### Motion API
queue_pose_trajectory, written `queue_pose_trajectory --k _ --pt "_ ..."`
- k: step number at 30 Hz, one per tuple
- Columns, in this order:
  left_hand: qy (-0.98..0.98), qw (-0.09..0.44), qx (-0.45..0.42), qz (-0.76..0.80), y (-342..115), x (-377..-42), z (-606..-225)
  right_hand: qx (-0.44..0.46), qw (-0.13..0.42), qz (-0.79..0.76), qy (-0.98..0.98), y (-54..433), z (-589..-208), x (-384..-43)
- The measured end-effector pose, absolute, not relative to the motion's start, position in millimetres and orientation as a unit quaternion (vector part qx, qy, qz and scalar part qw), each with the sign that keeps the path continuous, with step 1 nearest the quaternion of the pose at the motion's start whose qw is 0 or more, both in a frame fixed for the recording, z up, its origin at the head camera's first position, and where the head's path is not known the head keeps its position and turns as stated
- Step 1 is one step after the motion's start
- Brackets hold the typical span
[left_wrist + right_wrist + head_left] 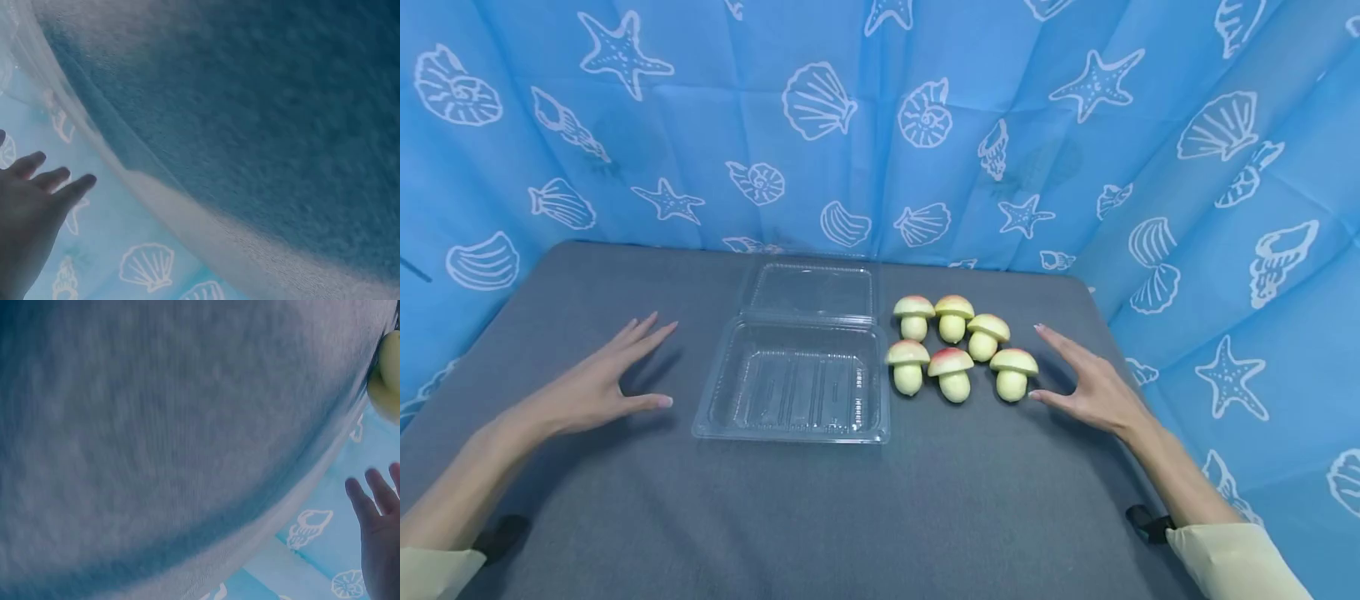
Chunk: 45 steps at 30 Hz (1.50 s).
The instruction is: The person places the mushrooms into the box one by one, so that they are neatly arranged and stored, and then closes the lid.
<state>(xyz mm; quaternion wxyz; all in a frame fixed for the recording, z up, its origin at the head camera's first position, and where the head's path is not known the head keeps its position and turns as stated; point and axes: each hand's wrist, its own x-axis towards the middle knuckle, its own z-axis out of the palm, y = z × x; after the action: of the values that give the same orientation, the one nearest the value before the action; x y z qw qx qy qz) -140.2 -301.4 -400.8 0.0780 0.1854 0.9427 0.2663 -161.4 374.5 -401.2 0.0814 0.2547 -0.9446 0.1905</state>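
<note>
Head view: we see six mushroom-shaped pieces [951,363] right of the clear container [797,390]. Our left grip [602,382] is spread left of the container, our right grip [1095,392] spread farther right of it.

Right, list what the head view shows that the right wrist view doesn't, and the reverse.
Only the head view: the clear container with its lid open, the left grip with nothing in it, both pale sleeves, and all six mushroom-shaped pieces whole.

Only the right wrist view: no extra object, just a low close-up of the cloth surface.

Both: the right grip, fingers extended and empty, the cloth-covered table, the blue curtain, and mushroom-shaped pieces, cut off by the frame edge in the wrist view.
</note>
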Motion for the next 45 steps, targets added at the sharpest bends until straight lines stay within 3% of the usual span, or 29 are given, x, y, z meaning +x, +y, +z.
queue_pose_trajectory --k 10,24,45 --pt "0.919 0.069 0.216 0.322 -292.9 -138.2 -400.4 0.268 0.059 0.244 -0.93 367.0 -405.1 -157.6" --pt "0.874 0.141 0.243 0.397 -271.3 -134.1 -403.0 0.26 0.014 0.298 -0.918 359.8 -408.1 -158.3" --pt "0.856 0.165 0.254 0.419 -246.0 -144.6 -407.0 0.269 0.013 0.301 -0.915 351.2 -409.5 -165.2"
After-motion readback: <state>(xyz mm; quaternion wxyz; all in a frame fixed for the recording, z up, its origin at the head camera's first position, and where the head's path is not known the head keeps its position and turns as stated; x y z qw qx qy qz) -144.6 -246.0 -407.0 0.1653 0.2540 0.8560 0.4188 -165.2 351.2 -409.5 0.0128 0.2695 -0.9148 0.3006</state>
